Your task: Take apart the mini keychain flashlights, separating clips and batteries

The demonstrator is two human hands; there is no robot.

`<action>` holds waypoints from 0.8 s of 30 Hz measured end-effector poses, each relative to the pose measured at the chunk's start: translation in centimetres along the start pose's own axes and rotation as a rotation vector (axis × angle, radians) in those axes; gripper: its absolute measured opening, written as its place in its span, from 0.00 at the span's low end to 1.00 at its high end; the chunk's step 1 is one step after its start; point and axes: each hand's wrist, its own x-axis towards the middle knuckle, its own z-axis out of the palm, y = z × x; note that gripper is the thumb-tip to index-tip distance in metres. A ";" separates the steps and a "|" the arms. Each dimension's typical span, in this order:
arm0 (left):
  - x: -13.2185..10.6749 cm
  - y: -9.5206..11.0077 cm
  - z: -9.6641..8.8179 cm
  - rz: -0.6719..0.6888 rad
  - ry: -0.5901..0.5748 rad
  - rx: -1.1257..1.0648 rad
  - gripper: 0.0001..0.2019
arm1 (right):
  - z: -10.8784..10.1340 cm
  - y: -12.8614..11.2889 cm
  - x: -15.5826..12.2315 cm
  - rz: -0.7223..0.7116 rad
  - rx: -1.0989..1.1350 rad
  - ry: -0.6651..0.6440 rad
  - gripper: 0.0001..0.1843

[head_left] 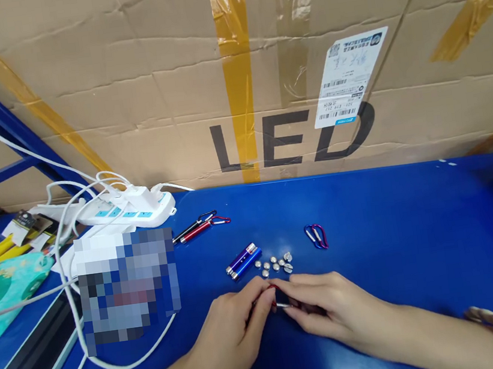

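Observation:
My left hand (233, 325) and my right hand (335, 306) meet low in the middle of the head view. Both are closed on a small carabiner (283, 305), red-edged with a silver bar, and the fingers cover most of it. Just beyond lie two metal tubes, one purple (240, 260) and one blue (248, 264). Several small silver round pieces (274, 260) are scattered to their right. Farther right rest a blue carabiner (310, 236) and a reddish-purple carabiner (322, 237). A black tube (186, 233) and a red tube (195, 232) with clips lie farther back.
On the left, a white power strip (159, 214) with looped cables (75, 316) sits near a phone (29, 364) and a green packet (11, 294). A pixelated patch covers things there. A large cardboard box (162, 98) stands behind the blue table (393, 232).

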 end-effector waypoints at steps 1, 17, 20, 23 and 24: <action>0.0 0.0 0.0 -0.001 -0.005 0.004 0.13 | 0.0 0.0 0.0 0.007 0.030 -0.003 0.14; -0.1 0.3 0.2 -0.017 -0.011 -0.010 0.14 | -0.2 -0.1 0.2 0.020 0.088 0.081 0.12; -0.1 0.7 -0.1 -0.045 -0.026 -0.055 0.13 | -0.4 0.0 0.3 0.044 0.095 0.159 0.12; -0.1 0.8 -0.2 -0.046 -0.047 -0.056 0.13 | -0.6 0.4 0.4 0.064 0.073 0.252 0.13; -0.1 0.8 -0.1 -0.037 -0.055 -0.055 0.12 | -0.6 0.5 0.4 0.058 0.066 0.270 0.13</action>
